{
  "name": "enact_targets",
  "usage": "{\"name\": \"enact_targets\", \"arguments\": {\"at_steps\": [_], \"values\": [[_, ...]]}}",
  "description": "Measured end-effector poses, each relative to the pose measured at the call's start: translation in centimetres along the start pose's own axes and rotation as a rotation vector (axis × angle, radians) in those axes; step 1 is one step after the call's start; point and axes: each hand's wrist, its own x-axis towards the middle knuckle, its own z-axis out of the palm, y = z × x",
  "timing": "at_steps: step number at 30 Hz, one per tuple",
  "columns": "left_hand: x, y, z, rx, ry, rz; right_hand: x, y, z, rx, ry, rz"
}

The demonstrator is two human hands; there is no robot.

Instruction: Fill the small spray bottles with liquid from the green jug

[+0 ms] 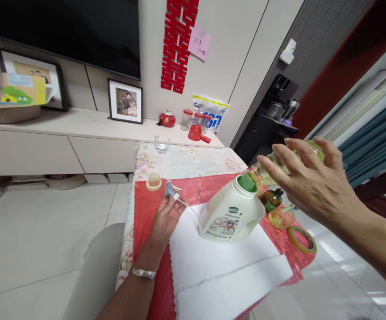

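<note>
My right hand (pixel 312 178) is raised at the right and is wrapped round a clear bottle (pixel 266 171) of pale liquid, held tilted with its mouth close to the green neck of a white detergent jug (pixel 229 213). The jug stands open on a white cloth (pixel 219 271). At the cloth's left edge, my left hand (pixel 166 218) pinches a grey pump head (pixel 172 190) with its thin tube. A round cream cap (pixel 153 182) lies just left of the pump head on the red table cover.
A small dark green bottle (pixel 272 198), a round clear bottle (pixel 281 218) and a roll of tape (pixel 302 239) sit right of the jug. A glass cup (pixel 161 143) stands at the table's far end. A long sideboard (pixel 79 133) with framed pictures and jars runs behind.
</note>
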Motion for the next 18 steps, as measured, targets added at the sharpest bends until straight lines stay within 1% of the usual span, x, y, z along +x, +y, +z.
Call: {"name": "enact_targets", "arguments": {"at_steps": [3,8,11,14,18], "values": [[0.03,0.05,0.09,0.0,0.004,-0.005,0.05,0.01,0.05,-0.014,0.073,-0.043],[0.09,0.1,0.13,-0.004,0.014,-0.016,0.17,-0.14,-0.02,-0.152,0.153,-0.093],[0.1,0.09,0.12,0.0,0.011,-0.011,0.18,-0.36,-0.04,-0.17,0.157,-0.103],[0.06,0.07,0.11,0.007,0.009,-0.01,0.1,-0.5,-0.06,-0.132,0.149,-0.1],[0.0,0.08,0.08,0.008,0.003,-0.012,-0.03,-0.49,-0.14,-0.124,0.197,-0.119]]}}
